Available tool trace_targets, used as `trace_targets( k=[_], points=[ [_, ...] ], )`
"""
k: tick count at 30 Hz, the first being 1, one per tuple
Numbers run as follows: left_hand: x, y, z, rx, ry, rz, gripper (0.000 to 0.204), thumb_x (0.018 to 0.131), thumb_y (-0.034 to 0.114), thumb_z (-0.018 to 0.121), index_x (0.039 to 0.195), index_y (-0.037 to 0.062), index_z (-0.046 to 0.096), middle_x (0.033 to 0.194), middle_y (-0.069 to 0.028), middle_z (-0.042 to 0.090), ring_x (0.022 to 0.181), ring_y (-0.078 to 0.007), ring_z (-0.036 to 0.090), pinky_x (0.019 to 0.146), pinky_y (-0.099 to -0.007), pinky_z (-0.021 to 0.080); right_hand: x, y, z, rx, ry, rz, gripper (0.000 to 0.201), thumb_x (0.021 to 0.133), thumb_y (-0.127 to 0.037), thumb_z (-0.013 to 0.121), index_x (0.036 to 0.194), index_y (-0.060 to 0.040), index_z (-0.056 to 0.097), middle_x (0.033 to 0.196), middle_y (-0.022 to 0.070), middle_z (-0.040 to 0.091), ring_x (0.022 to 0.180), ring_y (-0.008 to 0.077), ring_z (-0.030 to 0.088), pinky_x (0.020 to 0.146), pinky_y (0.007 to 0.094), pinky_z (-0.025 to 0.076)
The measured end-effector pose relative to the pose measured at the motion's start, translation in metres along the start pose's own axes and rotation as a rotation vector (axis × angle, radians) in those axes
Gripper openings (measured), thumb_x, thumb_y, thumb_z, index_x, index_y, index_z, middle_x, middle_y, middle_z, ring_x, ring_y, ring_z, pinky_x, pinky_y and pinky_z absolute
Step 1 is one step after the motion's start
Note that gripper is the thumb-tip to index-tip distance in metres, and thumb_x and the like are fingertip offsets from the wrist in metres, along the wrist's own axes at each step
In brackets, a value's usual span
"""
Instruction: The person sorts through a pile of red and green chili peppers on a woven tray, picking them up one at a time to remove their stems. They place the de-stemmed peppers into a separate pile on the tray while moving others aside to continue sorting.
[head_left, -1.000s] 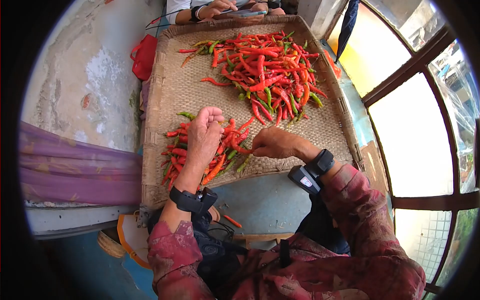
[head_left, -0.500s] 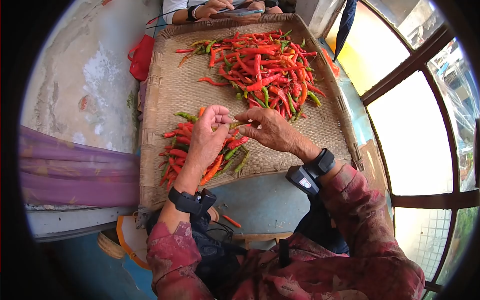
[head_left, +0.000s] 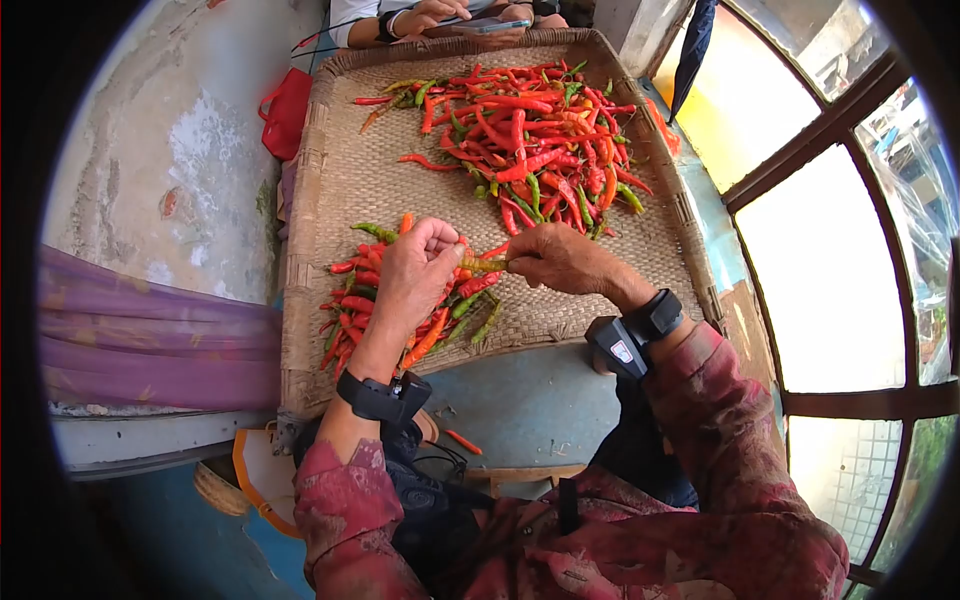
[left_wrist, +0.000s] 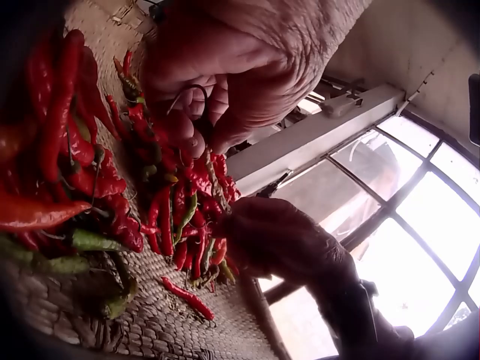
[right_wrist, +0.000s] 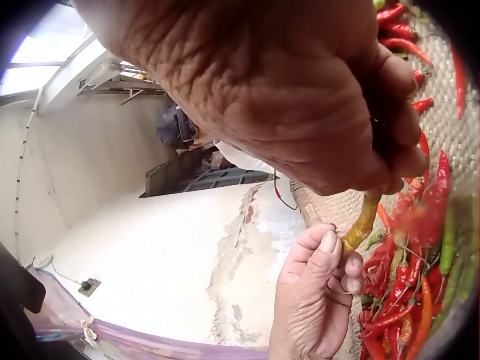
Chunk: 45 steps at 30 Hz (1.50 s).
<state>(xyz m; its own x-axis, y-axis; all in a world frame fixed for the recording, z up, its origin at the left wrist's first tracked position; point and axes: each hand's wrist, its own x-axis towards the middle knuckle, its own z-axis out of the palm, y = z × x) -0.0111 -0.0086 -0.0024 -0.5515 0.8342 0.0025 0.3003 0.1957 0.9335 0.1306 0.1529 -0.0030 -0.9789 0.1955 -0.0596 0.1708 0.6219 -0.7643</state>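
A yellowish-green chili pepper (head_left: 483, 265) stretches between both hands, over the right side of the near chili pile (head_left: 362, 305). My left hand (head_left: 408, 278) pinches its left end between thumb and fingers; a thin dark stem curves out by those fingertips in the left wrist view. The other end sits in the curled fingers of my right hand (head_left: 565, 262), which hide that tip. In the right wrist view the wrinkled chili pepper shows between the two hands, with red, orange and green chilies beside it.
A large woven tray (head_left: 430, 205) bears both piles; the bigger far pile (head_left: 540, 130) is mostly red. Another person's hands (head_left: 435, 18) hold a phone beyond the far rim. Windows (head_left: 840, 270) stand on the right, a purple curtain (head_left: 160, 335) on the left.
My right hand rose from the near pile's right edge to meet my left hand, then drew slightly right. The yellowish-green chili pepper now lies exposed between them. Left fingers have closed in.
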Motion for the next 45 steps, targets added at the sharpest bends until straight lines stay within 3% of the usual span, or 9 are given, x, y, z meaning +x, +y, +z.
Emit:
trace_targets(
  k=[6,11,18,21,25,29,34,37,45],
  points=[
    [0.0,-0.005,0.005,0.12,0.059,-0.01,0.015,0.086,0.013,0.056,0.09,-0.0014,0.056,0.075,-0.0072,0.059,0.066,-0.0126,0.056,0.061,-0.0286,0.046,-0.002,-0.008,-0.04,0.219,-0.079,0.062,0.021,0.091,-0.021,0.052,0.083,-0.0034,0.061,0.06,-0.0041,0.052,0.054,0.0039,0.046,0.049,0.0219,0.037],
    [0.002,-0.006,0.01,0.147,0.126,-0.018,0.016,0.086,0.014,0.056,0.092,-0.0014,0.056,0.076,-0.0084,0.06,0.069,-0.0163,0.058,0.063,-0.0303,0.047,0.004,-0.006,-0.056,0.327,0.073,0.061,0.024,0.091,-0.023,0.051,0.081,-0.0031,0.059,0.059,-0.0045,0.05,0.053,0.0033,0.044,0.049,0.0209,0.035],
    [-0.007,-0.019,0.029,0.9,-0.068,0.421,0.044,0.069,0.02,0.073,0.106,0.0034,0.055,0.109,-0.0134,0.05,0.105,-0.0322,0.046,0.09,-0.0412,0.04,0.009,-0.012,-0.033,0.197,-0.288,-0.002,0.018,0.088,-0.016,0.052,0.086,-0.002,0.063,0.058,-0.002,0.052,0.056,0.0057,0.048,0.051,0.0246,0.039],
    [-0.01,-0.028,0.034,1.04,-0.108,0.372,0.043,0.069,0.019,0.073,0.106,0.0054,0.056,0.109,-0.0123,0.051,0.104,-0.0311,0.048,0.087,-0.0428,0.041,0.014,-0.006,-0.033,0.286,-0.205,0.033,0.023,0.087,-0.019,0.052,0.094,-0.0004,0.062,0.062,0.0001,0.056,0.053,0.0079,0.049,0.052,0.024,0.042],
    [-0.009,-0.029,0.032,1.105,-0.185,0.305,0.041,0.069,0.018,0.072,0.106,0.0065,0.057,0.11,-0.0118,0.052,0.105,-0.03,0.048,0.084,-0.0436,0.042,0.019,0.004,-0.049,0.854,0.34,-0.078,0.05,0.091,-0.028,0.052,0.13,0.0013,0.04,0.088,0.007,0.061,0.063,0.0091,0.053,0.053,0.0202,0.044],
    [-0.007,-0.027,0.032,1.133,-0.218,0.295,0.032,0.073,0.012,0.065,0.103,0.0047,0.056,0.107,-0.0123,0.055,0.103,-0.0296,0.05,0.083,-0.0429,0.043,0.014,0.016,-0.048,0.672,0.641,0.177,0.044,0.091,-0.025,0.053,0.127,-0.0009,0.046,0.087,0.0031,0.061,0.068,0.0073,0.054,0.059,0.0212,0.045],
    [-0.002,-0.024,0.031,1.115,-0.176,0.293,0.026,0.076,0.005,0.057,0.101,0.0019,0.055,0.099,-0.0161,0.058,0.096,-0.0316,0.055,0.08,-0.0423,0.044,0.0,0.049,-0.02,-0.592,0.089,0.173,0.026,0.079,-0.027,0.059,0.085,-0.0013,0.063,0.075,0.0196,0.062,0.075,0.0373,0.061,0.068,0.0451,0.048],
    [0.0,-0.024,0.028,1.088,-0.128,0.332,0.024,0.076,0.001,0.054,0.1,0.0,0.053,0.095,-0.0178,0.059,0.093,-0.0331,0.056,0.078,-0.0426,0.045,-0.011,0.053,-0.006,-0.782,-0.115,0.197,0.02,0.079,-0.017,0.058,0.082,0.0015,0.063,0.076,0.0196,0.064,0.075,0.0344,0.064,0.065,0.0442,0.051],
    [0.003,-0.009,0.013,0.837,0.015,0.371,0.02,0.079,-0.004,0.05,0.099,-0.0009,0.049,0.095,-0.0206,0.057,0.093,-0.0367,0.055,0.079,-0.0417,0.045,-0.01,0.057,0.009,-0.808,-0.014,0.175,0.013,0.077,-0.012,0.057,0.083,-0.0018,0.063,0.075,0.0164,0.064,0.074,0.0328,0.065,0.063,0.0411,0.052]
  ],
)
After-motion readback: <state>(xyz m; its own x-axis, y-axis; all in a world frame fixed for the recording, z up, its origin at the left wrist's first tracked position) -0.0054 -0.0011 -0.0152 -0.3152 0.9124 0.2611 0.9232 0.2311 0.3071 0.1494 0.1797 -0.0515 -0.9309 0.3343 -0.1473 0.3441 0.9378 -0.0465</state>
